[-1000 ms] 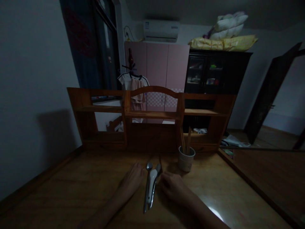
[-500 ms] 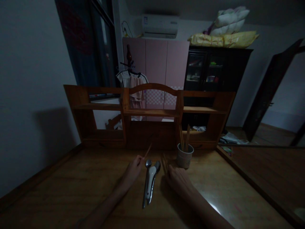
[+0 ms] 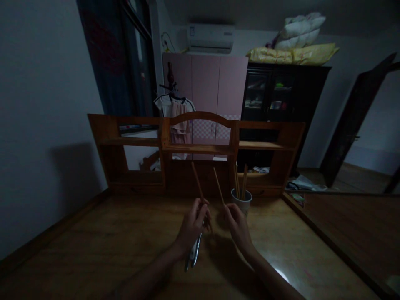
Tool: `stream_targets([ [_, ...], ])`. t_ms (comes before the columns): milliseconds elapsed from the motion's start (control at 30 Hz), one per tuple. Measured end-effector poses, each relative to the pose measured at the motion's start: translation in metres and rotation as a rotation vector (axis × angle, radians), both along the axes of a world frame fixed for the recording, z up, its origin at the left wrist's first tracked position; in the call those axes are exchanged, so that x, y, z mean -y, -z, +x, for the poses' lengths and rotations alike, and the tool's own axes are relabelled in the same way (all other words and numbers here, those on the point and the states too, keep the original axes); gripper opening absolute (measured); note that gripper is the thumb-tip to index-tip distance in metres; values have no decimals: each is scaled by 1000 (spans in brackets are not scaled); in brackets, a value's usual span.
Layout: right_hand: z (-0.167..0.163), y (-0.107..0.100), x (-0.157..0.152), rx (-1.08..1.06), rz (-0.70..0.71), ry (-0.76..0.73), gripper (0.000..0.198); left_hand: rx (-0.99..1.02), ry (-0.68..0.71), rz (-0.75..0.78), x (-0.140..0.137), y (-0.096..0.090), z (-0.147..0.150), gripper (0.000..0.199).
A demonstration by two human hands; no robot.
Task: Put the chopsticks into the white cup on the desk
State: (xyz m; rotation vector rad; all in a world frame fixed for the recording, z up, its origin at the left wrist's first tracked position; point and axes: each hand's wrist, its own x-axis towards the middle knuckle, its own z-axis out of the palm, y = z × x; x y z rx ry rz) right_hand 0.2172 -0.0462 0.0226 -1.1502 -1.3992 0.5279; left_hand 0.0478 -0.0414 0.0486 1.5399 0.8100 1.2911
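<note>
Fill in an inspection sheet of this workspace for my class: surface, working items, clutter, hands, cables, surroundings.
Surface: wood-toned tabletop, bright glare near the right forearm.
Working items: dark stick; light stick; cup holding more sticks, partly behind the right hand; utensils, partly hidden under the left hand.
Clutter: pale heap beyond the table's right side, contents unclear.
Hands: left grips the dark stick; right grips the light stick.
Cables: one on the wall, beside the air conditioner; on the tabletop, nothing seen.
Surroundings: wooden shelf unit, pink wardrobe, black cabinet; dim light.

Reddish-brown chopstick (image 3: 197, 180) leaning leftward in left grip (image 3: 193, 221); paler chopstick (image 3: 219, 185) likewise in right grip (image 3: 238, 224).
</note>
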Motion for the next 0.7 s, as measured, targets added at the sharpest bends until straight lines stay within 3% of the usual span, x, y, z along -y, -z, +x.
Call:
stream_targets([
  [133, -2, -1, 3, 83, 90, 13, 18, -42, -56, 47, -4, 11, 14, 27],
  [333, -7, 1, 8, 217, 176, -62, 11, -182, -161, 72, -15, 39, 10, 27],
  [700, -8, 3, 12, 258, 104, -229, 11, -268, -97, 195, -5, 38, 6, 28],
])
